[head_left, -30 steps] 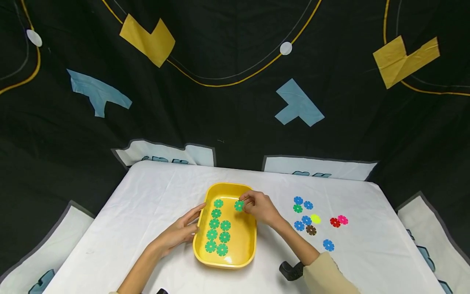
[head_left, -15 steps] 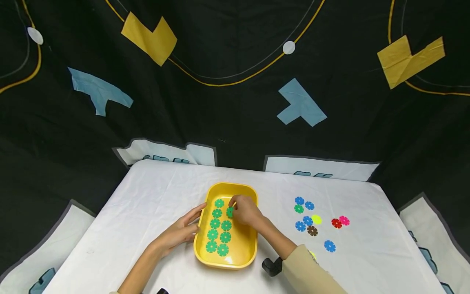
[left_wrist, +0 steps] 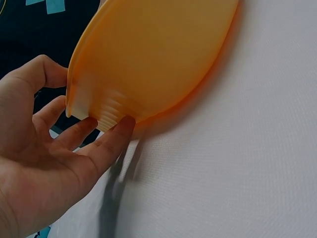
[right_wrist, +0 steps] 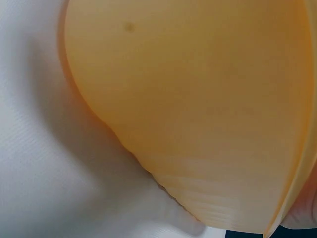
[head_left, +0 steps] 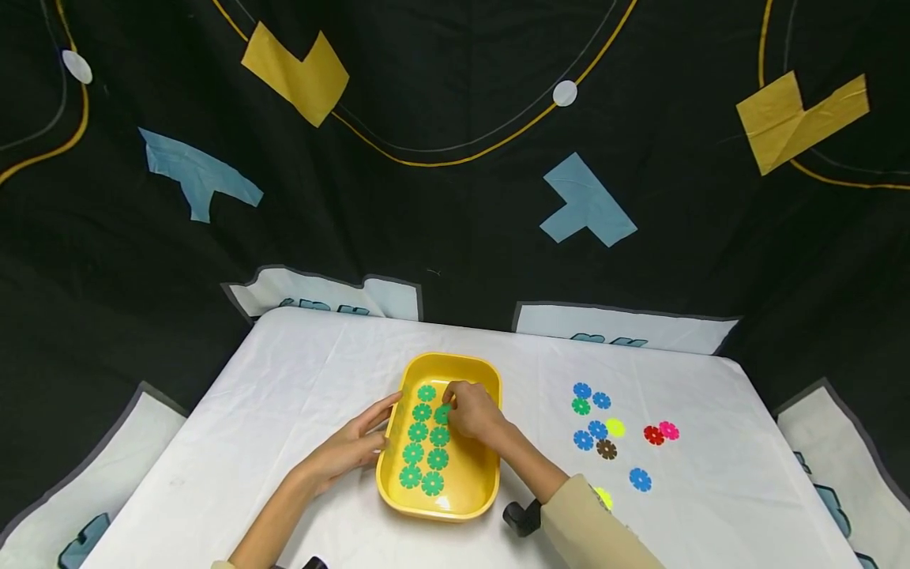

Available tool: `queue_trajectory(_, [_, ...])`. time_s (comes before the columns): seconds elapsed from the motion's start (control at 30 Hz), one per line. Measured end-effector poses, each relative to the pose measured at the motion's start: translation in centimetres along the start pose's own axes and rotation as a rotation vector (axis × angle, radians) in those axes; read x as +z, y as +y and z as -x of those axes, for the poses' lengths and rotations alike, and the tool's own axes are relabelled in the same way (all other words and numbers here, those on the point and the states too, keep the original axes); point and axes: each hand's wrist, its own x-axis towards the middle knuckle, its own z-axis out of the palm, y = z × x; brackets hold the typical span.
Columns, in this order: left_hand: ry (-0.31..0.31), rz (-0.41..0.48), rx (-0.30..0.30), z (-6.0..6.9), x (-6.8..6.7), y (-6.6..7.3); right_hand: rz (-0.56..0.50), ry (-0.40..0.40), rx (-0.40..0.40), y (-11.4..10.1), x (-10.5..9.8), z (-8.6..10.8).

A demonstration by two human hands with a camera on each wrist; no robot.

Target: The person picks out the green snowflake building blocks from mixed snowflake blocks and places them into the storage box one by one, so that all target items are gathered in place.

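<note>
A yellow plastic tray (head_left: 465, 490) stands on the white table. Green notched discs (head_left: 413, 453) lie flat inside it in two columns along its left half. At the tray's left side, my left hand (head_left: 348, 448) grips the wall; in the left wrist view its fingertips lie on the ribbed outer face of the tray (left_wrist: 158, 54), with the thumb at the rim. My right hand (head_left: 475, 411) reaches into the tray and pinches another green notched disc (head_left: 441, 415) at the top of the right column, partly covered by the fingers. The right wrist view mostly holds the tray's outer wall (right_wrist: 198, 99).
Right of the tray lie loose notched discs: several blue discs (head_left: 641, 480), a green one (head_left: 580, 406), a brown one (head_left: 607, 450), a red one (head_left: 654, 435), a pink one (head_left: 669, 431) and yellow ones (head_left: 614, 427). A black wrist device (head_left: 522, 518) sits beneath the right forearm.
My right hand has moved left and slightly down inside the tray, carrying the green notched disc to the top of the right column. The left hand keeps its place on the tray.
</note>
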Motion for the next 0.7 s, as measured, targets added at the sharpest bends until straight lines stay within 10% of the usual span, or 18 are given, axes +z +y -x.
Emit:
queue_trajectory(0.4, [-0.003, 0.009, -0.004, 0.2, -0.1, 0.0, -0.095, 0.004, -0.033, -0.4, -3.6, 1.6])
queue_trajectory(0.7, [0.001, -0.001, -0.006, 0.2, 0.0, 0.2, -0.162, 0.172, -0.025, 5.0, -9.7, 4.2])
